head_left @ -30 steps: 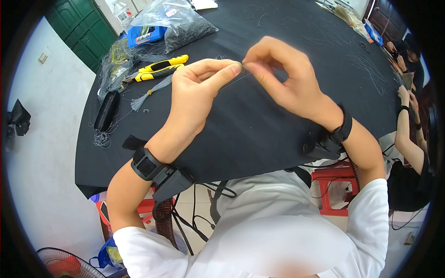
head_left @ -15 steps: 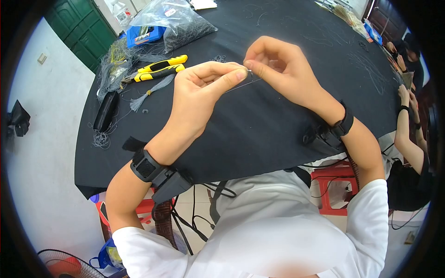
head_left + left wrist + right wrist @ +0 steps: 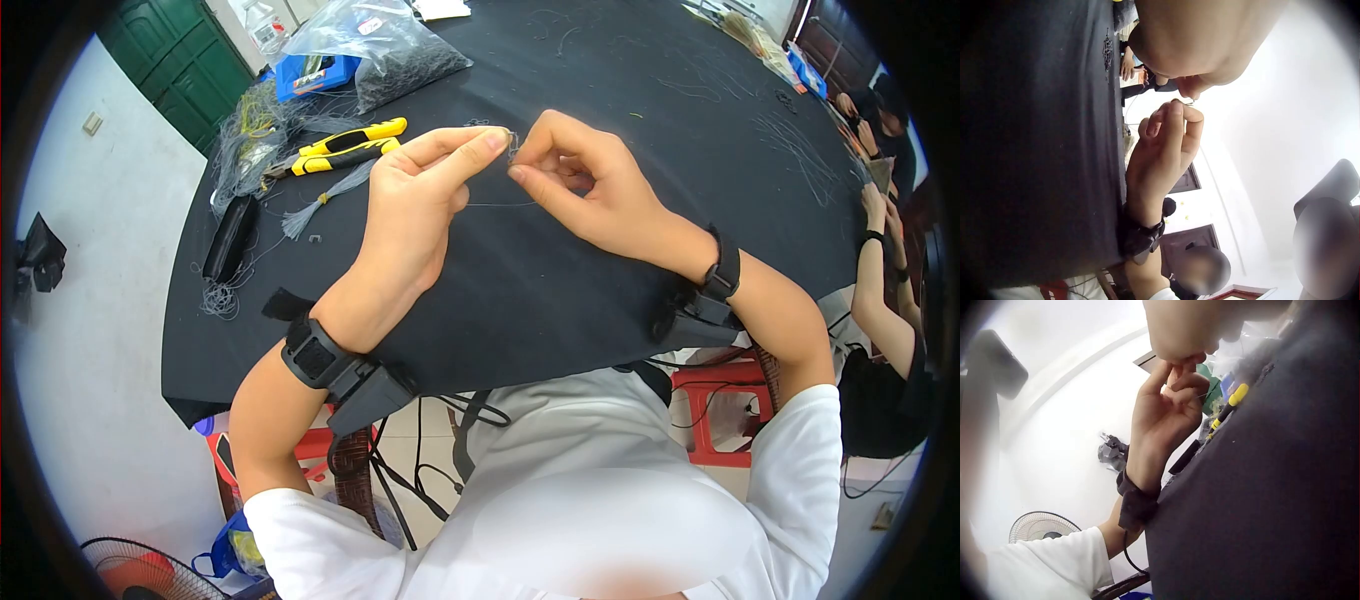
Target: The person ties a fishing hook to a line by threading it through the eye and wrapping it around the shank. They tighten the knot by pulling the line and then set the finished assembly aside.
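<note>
In the head view my left hand (image 3: 425, 195) is raised over the black-covered table, thumb and forefinger pinching a small shiny piece (image 3: 513, 143) at their tips. Close beside it, my right hand (image 3: 598, 195) pinches thin line at that piece with its thumb and forefinger, the other fingers curled in. A thin clear line (image 3: 503, 205) stretches between the hands, below the fingertips. The left wrist view shows the right hand (image 3: 1163, 140) with its fingertips up near the left one. What exactly the small piece is, I cannot tell.
Yellow-black pliers (image 3: 345, 148), a tied bundle of line (image 3: 325, 200) and a black pouch (image 3: 231, 240) lie to the left. Behind them are tangled line, a blue box (image 3: 315, 75) and a plastic bag of small dark pieces (image 3: 410, 70). Loose line strands (image 3: 800, 155) lie at right.
My right hand has dropped lower and slightly left, its fingertips now below the left thumb tip. The left fingertips have shifted slightly left and up.
</note>
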Demonstrator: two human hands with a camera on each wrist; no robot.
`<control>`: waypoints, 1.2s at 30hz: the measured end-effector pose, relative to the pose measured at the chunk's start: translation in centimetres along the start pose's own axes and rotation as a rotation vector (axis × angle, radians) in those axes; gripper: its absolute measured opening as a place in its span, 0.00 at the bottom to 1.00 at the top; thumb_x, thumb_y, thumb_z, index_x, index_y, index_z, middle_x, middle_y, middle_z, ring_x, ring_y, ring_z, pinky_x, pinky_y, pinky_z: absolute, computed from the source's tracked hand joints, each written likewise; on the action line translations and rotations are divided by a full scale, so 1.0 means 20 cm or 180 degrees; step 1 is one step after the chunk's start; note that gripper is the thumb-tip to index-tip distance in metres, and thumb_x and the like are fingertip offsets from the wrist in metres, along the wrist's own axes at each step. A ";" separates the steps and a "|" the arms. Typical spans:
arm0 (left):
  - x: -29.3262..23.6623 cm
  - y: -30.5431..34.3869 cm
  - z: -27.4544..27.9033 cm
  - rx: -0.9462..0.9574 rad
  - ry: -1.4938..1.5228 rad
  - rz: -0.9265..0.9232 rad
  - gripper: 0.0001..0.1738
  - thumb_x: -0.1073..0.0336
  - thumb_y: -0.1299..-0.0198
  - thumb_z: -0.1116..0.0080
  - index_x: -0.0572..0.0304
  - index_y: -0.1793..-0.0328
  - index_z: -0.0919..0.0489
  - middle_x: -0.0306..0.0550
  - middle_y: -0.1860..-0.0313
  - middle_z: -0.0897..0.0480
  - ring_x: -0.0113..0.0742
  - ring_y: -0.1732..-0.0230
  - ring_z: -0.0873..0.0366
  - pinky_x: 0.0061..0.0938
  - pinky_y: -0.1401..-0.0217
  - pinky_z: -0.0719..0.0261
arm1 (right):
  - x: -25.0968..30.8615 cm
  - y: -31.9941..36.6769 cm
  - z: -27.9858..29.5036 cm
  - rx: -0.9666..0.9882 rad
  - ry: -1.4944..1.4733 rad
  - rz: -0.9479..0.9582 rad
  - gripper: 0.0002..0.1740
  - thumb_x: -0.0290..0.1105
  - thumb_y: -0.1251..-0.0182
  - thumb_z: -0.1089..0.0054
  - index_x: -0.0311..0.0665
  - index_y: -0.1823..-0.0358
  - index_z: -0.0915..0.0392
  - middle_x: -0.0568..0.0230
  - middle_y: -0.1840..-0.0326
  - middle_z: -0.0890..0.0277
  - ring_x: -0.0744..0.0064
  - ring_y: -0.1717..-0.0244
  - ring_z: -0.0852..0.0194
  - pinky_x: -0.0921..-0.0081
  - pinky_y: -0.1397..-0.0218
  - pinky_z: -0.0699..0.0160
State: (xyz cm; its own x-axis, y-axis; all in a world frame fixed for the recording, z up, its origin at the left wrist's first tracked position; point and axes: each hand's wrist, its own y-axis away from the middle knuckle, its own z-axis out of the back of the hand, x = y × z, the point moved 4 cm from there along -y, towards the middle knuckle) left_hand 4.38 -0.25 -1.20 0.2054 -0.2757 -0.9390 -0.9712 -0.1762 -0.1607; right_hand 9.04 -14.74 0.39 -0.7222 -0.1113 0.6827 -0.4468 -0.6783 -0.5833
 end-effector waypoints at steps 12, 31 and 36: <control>0.00 0.01 -0.02 0.0235 -0.0366 -0.0026 0.09 0.67 0.46 0.36 0.65 0.61 0.18 0.36 0.72 0.19 0.11 0.83 0.43 0.10 0.81 0.52 | 0.15 -0.02 0.05 -0.0220 0.0925 0.0755 0.04 0.23 0.44 0.43 0.34 0.69 0.29 0.65 0.76 0.33 0.76 0.80 0.37 0.81 0.78 0.37; -0.06 0.06 -0.10 0.0707 -0.0509 -0.0531 0.07 0.75 0.46 0.38 0.69 0.60 0.18 0.46 0.64 0.17 0.22 0.65 0.22 0.15 0.58 0.25 | 0.08 -0.04 0.11 -0.0516 0.0139 0.0021 0.03 0.25 0.40 0.44 0.34 0.68 0.27 0.76 0.78 0.34 0.90 0.78 0.43 0.88 0.76 0.43; -0.06 0.05 -0.08 0.0619 -0.0156 -0.0414 0.08 0.75 0.45 0.39 0.69 0.59 0.19 0.46 0.63 0.17 0.24 0.62 0.21 0.15 0.57 0.25 | 0.00 -0.03 0.09 -0.0321 -0.0427 -0.0461 0.04 0.27 0.39 0.44 0.34 0.68 0.27 0.76 0.77 0.32 0.90 0.76 0.39 0.89 0.74 0.40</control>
State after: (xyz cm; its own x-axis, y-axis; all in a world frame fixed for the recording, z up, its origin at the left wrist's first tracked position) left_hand 3.38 -1.52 0.21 0.3289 -0.2155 -0.9194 -0.9429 -0.0207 -0.3324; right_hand 10.26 -15.62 1.64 -0.5731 -0.1182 0.8109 -0.5961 -0.6190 -0.5115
